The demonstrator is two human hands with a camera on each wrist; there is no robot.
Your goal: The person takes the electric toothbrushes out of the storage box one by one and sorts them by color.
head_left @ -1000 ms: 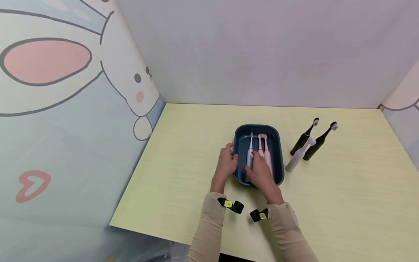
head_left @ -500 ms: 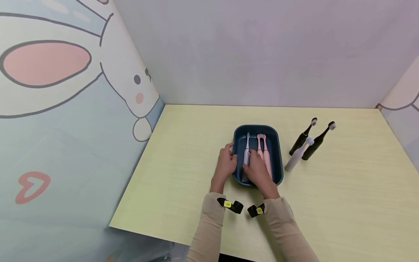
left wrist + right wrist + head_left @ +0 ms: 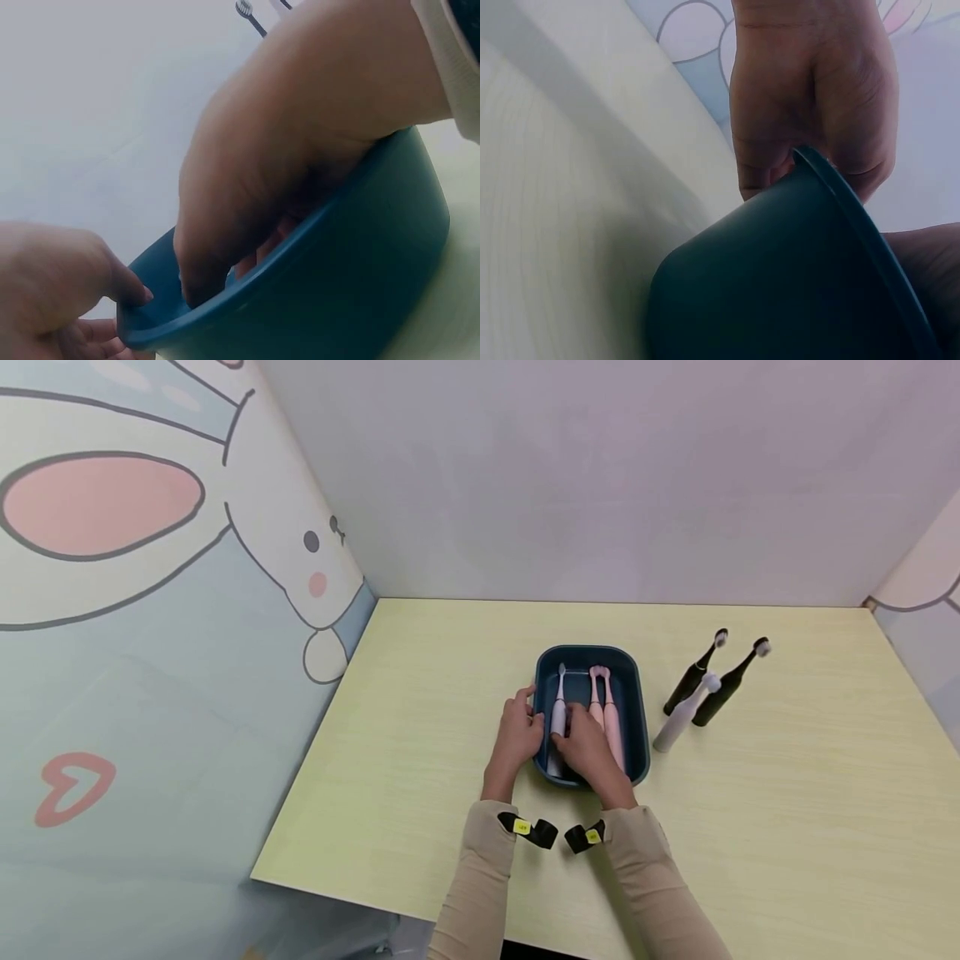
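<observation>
While the left hand (image 3: 519,731) grips the left wall of the dark blue tray (image 3: 585,657), thumb inside and fingers outside, the right hand (image 3: 591,747) reaches in over the near side and pinches the handle of a lavender electric toothbrush (image 3: 558,718). Fingertips of the right hand are partly hidden; thumb is on the handle, index finger by its right side.

Key relation: this toothbrush lies inside the tray, along the left wall, between the two hands. Long axis runs near to far, roughly parallel to the tray's long sides, bristle head toward the far wall. Right hand is nearer, in contact; left hand is just beside it, with the tray wall between.

To its right, a gap, then the left pink toothbrush (image 3: 597,713) and the right pink toothbrush (image 3: 612,727), both with heads away from the person, heads touching or nearly so. Lower handles are covered by the right hand.

Right of the tray, on the table (image 3: 405,760), three toothbrushes stand upright: a second lavender toothbrush (image 3: 677,723) in front, a shorter-looking black toothbrush (image 3: 686,687) and another black toothbrush (image 3: 726,695) behind.

Count: one tray; six toothbrushes visible, namely two lavender, two pink, two black; three in, three out. Anything under the right hand: cannot tell.
</observation>
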